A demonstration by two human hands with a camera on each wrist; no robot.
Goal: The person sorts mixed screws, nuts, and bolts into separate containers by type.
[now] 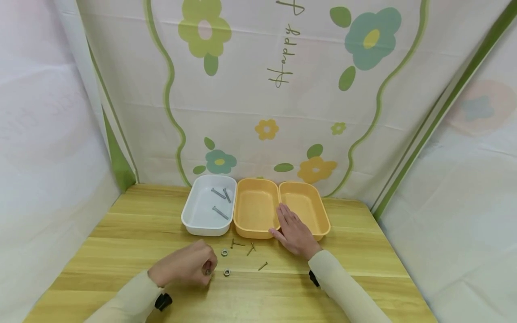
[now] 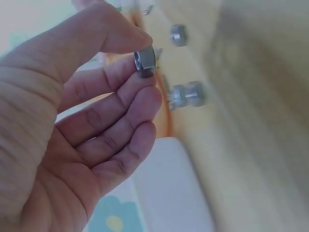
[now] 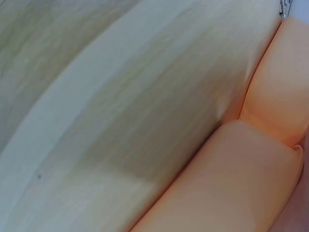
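My left hand (image 1: 183,265) is just above the table, left of the loose hardware. Its thumb and fingers pinch a hex nut (image 2: 146,62), seen clearly in the left wrist view. Two loose hex nuts, one farther (image 1: 224,252) and one nearer (image 1: 226,272), lie to its right. My right hand (image 1: 296,233) rests with extended fingers over the adjoining rims of the middle orange tray (image 1: 254,234) and the right orange tray (image 1: 326,220). Small brass-coloured screws (image 1: 263,265) lie in front of the trays. The right wrist view shows mostly tray walls and table.
A white tray (image 1: 194,204) stands left of the orange ones and holds three long grey bolts (image 1: 220,212). All three trays sit side by side at the back of the wooden table (image 1: 343,291). Flower-printed cloth (image 1: 226,98) hangs behind, with white cloth at both sides.
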